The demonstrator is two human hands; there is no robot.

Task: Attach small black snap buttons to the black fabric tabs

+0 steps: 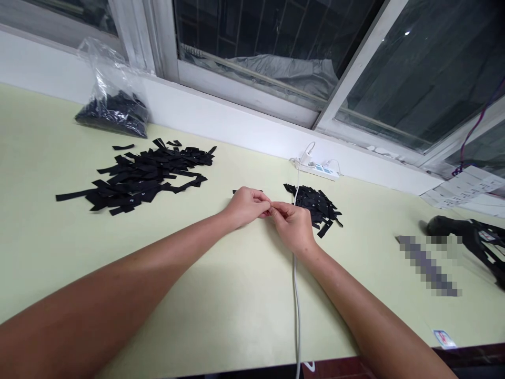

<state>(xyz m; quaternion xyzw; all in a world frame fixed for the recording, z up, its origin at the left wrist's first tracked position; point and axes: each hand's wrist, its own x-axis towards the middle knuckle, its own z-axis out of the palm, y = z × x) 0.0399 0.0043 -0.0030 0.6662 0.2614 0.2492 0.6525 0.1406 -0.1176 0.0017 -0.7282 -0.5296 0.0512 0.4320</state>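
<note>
Your left hand (245, 206) and right hand (295, 223) meet in narrow pinches, anything held hidden; black strips (145, 171) lie in two heaps on the table (236, 305), apparently for reach.

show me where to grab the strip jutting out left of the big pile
Probably pinch the strip by its outer end, coming from the left: that end points away from the pile over bare table, while its inner end runs into the pile.
</note>
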